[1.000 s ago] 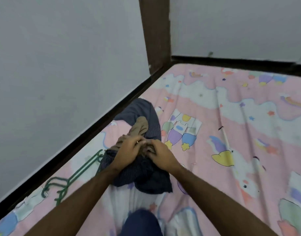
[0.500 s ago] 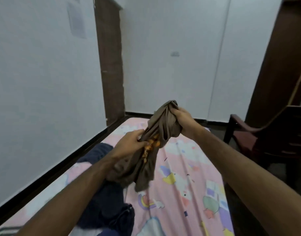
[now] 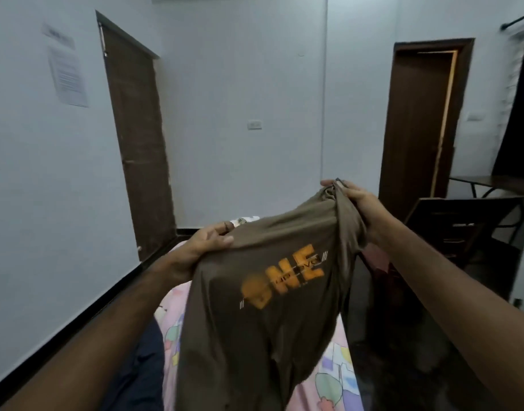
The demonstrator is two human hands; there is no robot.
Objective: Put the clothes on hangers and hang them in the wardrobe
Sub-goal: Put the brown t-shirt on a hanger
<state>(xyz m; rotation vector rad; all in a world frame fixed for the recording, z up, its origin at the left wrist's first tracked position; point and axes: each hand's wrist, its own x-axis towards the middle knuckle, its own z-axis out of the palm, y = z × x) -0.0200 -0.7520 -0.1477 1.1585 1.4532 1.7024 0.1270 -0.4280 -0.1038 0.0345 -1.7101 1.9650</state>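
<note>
A brown T-shirt (image 3: 254, 336) with orange lettering hangs spread in front of me, above the bed. My left hand (image 3: 204, 247) grips its upper left edge, thumb on the near side. My right hand (image 3: 352, 200) holds the bunched upper right part, higher up. A dark blue garment (image 3: 145, 360) lies on the bed below my left forearm. No hanger is in view.
The bed with a pink cartoon sheet (image 3: 332, 372) lies below the shirt. A brown door (image 3: 139, 149) stands in the left wall, a second brown door (image 3: 418, 129) at the back right. A dark chair (image 3: 462, 229) and a table (image 3: 492, 182) stand at the right.
The two hands lifted the brown T-shirt off the pile on the bed, raised it and pulled it apart, so its printed side now shows. My view rose from the bed to the room.
</note>
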